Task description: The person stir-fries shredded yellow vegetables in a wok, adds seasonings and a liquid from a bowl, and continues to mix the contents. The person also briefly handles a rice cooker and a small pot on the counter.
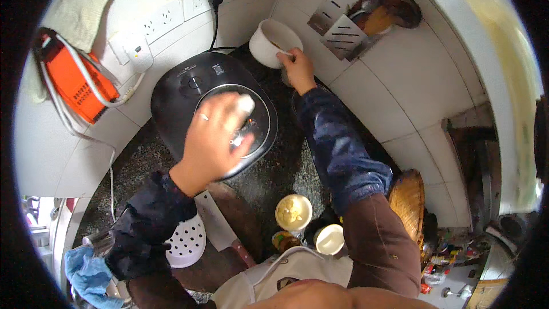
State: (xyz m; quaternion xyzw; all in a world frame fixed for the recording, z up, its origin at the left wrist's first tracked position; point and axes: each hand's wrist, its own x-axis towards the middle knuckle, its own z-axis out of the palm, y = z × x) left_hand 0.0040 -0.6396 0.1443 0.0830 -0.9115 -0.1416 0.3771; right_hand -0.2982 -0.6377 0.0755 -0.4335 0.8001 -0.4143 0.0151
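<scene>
In the back corner of the counter, my right hand [299, 68] grips the near side of a white pot [262, 45], which is tilted with its mouth facing towards me. Part of its inside shows, but I cannot tell what it holds. Blurred by motion, my left hand [218, 133] is above the lid of a black rice cooker [173, 94], thumb apart from the fingers. It hides part of the round control panel [261, 126], where a small orange light shows. Something white, perhaps a finger wrap, covers one fingertip; a ring is on another finger.
A cleaver [216, 219] lies on a round chopping board [206, 274] beside a white perforated plastic piece [186, 242]. Near my apron stand a bowl of pale pieces [294, 212] and another pale bowl [329, 239]. A utensil rack [343, 36] hangs on the tiles.
</scene>
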